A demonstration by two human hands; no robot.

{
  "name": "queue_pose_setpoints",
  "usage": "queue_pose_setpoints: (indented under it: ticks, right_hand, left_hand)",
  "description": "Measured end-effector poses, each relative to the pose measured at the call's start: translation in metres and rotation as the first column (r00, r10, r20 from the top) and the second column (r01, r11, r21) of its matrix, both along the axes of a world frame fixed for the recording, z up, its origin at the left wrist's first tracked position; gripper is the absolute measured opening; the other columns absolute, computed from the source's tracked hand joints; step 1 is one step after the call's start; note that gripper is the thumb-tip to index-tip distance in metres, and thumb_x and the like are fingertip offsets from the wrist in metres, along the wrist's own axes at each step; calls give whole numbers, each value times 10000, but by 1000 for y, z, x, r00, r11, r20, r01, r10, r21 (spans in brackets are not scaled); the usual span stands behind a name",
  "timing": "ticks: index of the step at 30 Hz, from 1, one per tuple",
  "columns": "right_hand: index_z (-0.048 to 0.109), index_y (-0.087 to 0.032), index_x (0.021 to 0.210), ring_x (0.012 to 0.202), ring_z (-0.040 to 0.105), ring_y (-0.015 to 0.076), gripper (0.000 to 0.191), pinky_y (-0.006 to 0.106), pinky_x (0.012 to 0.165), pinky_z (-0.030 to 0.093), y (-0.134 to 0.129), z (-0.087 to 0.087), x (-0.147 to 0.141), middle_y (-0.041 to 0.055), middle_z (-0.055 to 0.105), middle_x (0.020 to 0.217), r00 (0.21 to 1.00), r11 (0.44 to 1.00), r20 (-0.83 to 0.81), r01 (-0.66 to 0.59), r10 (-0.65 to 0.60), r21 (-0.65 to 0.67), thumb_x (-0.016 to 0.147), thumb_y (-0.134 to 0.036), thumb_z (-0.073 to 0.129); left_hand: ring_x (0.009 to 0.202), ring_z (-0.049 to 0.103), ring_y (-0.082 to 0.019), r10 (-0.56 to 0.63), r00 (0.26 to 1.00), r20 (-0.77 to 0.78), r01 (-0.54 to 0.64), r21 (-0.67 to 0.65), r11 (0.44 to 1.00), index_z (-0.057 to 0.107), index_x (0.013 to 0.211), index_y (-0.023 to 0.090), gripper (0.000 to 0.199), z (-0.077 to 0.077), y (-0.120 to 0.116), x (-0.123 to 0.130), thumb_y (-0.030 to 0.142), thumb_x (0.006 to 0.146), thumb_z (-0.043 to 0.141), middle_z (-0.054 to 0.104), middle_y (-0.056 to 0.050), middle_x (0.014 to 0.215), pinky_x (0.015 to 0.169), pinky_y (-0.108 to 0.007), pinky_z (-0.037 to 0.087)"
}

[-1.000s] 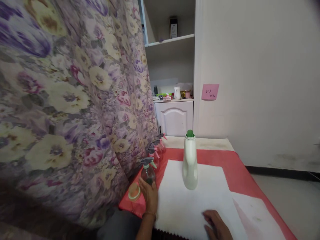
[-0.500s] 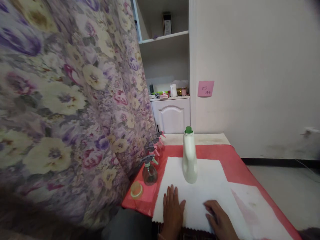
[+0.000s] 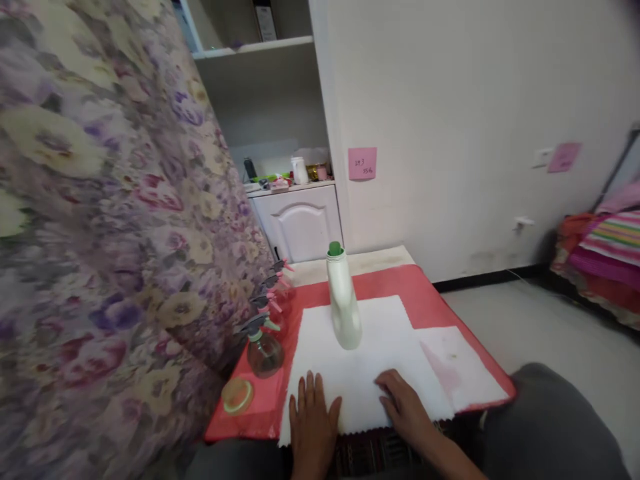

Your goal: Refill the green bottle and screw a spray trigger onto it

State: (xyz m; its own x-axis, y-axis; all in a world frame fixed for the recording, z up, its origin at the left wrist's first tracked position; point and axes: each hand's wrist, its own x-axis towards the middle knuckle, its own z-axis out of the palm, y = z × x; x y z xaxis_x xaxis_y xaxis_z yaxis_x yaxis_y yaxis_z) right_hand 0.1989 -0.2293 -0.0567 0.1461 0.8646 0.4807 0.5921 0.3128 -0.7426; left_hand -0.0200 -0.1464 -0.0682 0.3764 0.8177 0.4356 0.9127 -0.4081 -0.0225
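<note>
A pale green plastic bottle (image 3: 346, 300) stands upright on a white cloth (image 3: 370, 390), with a green piece (image 3: 335, 249) set in its neck. My left hand (image 3: 313, 420) lies flat on the near left part of the cloth, fingers stretched and thumb apart, holding nothing. At the near right my right hand (image 3: 405, 407) rests on the cloth, its fingers loosely bent and the thumb apart from them. Nothing shows in it. Both hands are apart from the bottle. Left of the cloth stands a clear spray bottle (image 3: 265, 357) with a grey and green trigger head.
More spray bottles with pink triggers (image 3: 281, 283) line the left edge of the red table cover (image 3: 385, 280). A round lid-like disc (image 3: 237, 396) lies near the front left. A stained white sheet (image 3: 465, 360) is at the right. A flowered curtain (image 3: 135, 267) hangs close by on the left.
The view has swung right, so the table and bottle appear farther left and a bed-like pile of fabric shows at the right. Both hands stay on the cloth in much the same poses.
</note>
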Motion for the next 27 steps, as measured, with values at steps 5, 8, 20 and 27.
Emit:
queue_pose_setpoints:
  ticks: [5,8,20,27]
  right_hand:
    - [561,-214,1086,966,577,219,343,396,858,527,-2,1,-4,83,597,1026,997,999,66,40,-42,29,818,-39,438]
    - [564,-206,1102,1025,560,223,354,404,891,514,-5,2,-5,100,586,1093,992,999,119,34,-36,15,831,-26,426]
    - [592,-196,1094,985,535,220,384,391,857,497,-3,3,-8,93,602,1085,973,997,219,74,-72,-3,802,-10,425]
    - [598,-207,1119,1002,520,225,456,385,877,468,-1,0,-9,82,594,1117,960,995,271,83,-66,-53,737,-8,450]
  left_hand:
    - [1350,430,-291,-195,981,-23,193,-71,979,457,1396,221,527,3,-7,20,428,912,435,450,-86,1475,1093,-507,360]
    - [1348,431,-295,-189,982,-29,185,-107,977,469,1388,221,537,3,-4,15,451,904,434,457,-82,1469,1089,-515,362]
    - [1364,406,-305,-201,978,-48,197,-71,978,478,1384,246,545,-10,-7,6,409,865,465,451,-84,1476,1074,-549,356]
    - [1335,448,-301,-282,957,-65,281,-18,960,487,1374,287,514,-26,-3,8,289,862,450,457,-65,1474,1067,-546,359]
